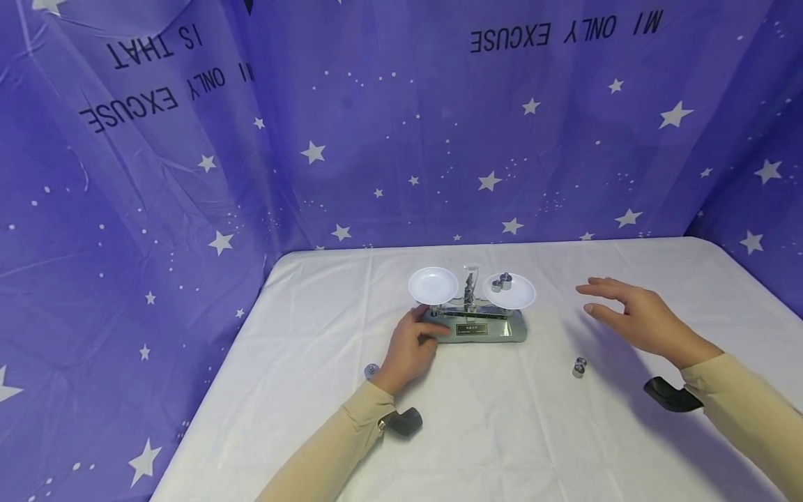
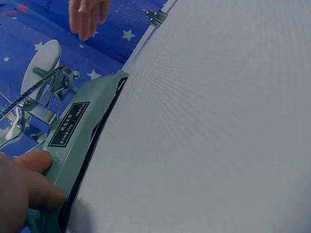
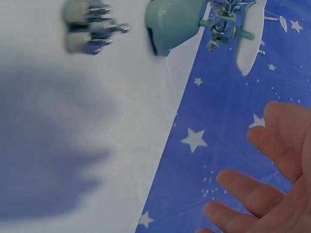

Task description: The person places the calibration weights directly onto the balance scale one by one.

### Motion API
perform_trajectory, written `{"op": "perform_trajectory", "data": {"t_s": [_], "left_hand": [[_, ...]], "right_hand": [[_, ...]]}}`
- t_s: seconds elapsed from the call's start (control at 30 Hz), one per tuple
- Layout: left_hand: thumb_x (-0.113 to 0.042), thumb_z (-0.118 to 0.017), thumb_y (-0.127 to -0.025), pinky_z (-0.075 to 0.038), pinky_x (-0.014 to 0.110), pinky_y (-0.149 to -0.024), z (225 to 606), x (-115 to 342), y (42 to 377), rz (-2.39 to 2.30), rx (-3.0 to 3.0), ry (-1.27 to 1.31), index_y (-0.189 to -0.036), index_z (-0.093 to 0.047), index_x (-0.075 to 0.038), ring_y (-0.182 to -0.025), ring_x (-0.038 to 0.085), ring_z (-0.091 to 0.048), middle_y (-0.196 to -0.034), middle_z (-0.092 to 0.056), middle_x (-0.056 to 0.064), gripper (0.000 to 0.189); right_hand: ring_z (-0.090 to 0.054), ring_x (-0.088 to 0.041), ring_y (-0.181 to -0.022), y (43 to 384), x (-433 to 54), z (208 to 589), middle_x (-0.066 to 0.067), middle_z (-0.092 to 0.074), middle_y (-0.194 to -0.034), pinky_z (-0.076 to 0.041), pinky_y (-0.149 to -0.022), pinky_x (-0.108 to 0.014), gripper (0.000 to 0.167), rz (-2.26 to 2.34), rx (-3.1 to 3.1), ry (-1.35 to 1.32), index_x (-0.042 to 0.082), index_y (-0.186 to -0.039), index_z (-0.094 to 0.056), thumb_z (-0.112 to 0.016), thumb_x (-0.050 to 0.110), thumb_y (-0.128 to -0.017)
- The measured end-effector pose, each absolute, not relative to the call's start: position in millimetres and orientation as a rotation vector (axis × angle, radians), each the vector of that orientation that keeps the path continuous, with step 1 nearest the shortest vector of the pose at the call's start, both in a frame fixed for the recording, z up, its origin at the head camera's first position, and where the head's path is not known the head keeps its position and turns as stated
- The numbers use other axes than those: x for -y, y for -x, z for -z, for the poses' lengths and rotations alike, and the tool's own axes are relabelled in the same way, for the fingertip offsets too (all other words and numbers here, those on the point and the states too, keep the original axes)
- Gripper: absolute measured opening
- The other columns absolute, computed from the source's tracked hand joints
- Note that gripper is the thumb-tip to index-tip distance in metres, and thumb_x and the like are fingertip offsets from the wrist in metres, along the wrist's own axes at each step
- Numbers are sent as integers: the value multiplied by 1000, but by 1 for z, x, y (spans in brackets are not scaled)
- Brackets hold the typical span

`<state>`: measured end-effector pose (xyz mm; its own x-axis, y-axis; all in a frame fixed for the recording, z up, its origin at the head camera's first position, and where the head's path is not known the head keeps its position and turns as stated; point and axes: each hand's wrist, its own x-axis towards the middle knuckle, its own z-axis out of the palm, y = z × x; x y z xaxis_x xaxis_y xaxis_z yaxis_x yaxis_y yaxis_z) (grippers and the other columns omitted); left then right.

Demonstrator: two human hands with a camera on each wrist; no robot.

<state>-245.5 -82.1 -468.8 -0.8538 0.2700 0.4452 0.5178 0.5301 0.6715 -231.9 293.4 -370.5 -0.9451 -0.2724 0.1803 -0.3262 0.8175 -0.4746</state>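
A green tray balance [image 1: 473, 331] with two white pans stands on the table. My left hand [image 1: 410, 348] grips the left end of its base; in the left wrist view, a thumb and finger [image 2: 43, 194] lie on the green base beside the label. The left pan [image 1: 433, 286] holds nothing visible. Two metal weights [image 1: 502, 282] stand on the right pan [image 1: 517, 298]. My right hand [image 1: 643, 321] hovers to the right of the balance, fingers spread and holding nothing. Below and left of it stand a few small metal weights [image 1: 579, 367], blurred in the right wrist view.
Another small weight [image 1: 371, 371] sits by my left wrist, partly hidden by it. White cloth [image 1: 502, 432] covers the table. A purple-blue star-patterned curtain [image 1: 389, 125] hangs behind and at both sides. A metal clip [image 2: 156, 18] holds the table edge.
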Motion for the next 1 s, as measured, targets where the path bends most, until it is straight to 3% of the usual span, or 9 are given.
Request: {"op": "perform_trajectory", "data": {"t_s": [0.1, 0.4, 0.57, 0.8, 1.0], "left_hand": [[9, -57, -76, -42, 54, -116, 468, 82, 245, 1237, 2484, 660, -93, -81, -2, -136, 45, -53, -144, -57, 26, 31], [8, -57, -76, -43, 54, -116, 467, 83, 244, 1243, 2481, 668, -93, -81, -1, -135, 45, -53, -144, -57, 28, 31], [8, -57, -76, -43, 55, -116, 468, 82, 245, 1252, 2472, 671, -93, -81, -1, -135, 45, -53, -143, -57, 28, 31], [9, -57, -76, -43, 56, -115, 468, 82, 245, 1252, 2477, 664, -93, -81, -1, -136, 45, -53, -144, -56, 27, 31], [9, -57, -76, -42, 55, -116, 468, 82, 245, 1241, 2489, 655, -93, -81, -2, -136, 44, -53, -146, -56, 25, 31]], "right_hand": [[-47, -57, -133, 225, -303, 378, -31, -53, -146, -47, -91, -63, 37, -742, 2883, -470, 7, -132, -67, -67, 22, -97], [-47, -59, -130, 214, -316, 403, -33, -55, -143, -42, -96, -70, 31, -768, 2875, -521, 6, -125, -70, -67, 15, -96], [-48, -57, -132, 211, -317, 417, -31, -57, -142, -47, -99, -61, 29, -736, 2851, -598, 10, -123, -73, -69, 13, -94], [-37, -68, -133, 209, -312, 426, -40, -48, -145, -32, -102, -80, 32, -888, 2915, -708, 5, -122, -72, -68, 2, -90], [-33, -69, -135, 208, -309, 431, -40, -45, -147, -26, -107, -80, 35, -941, 2964, -739, 5, -124, -72, -67, 2, -89]]}}
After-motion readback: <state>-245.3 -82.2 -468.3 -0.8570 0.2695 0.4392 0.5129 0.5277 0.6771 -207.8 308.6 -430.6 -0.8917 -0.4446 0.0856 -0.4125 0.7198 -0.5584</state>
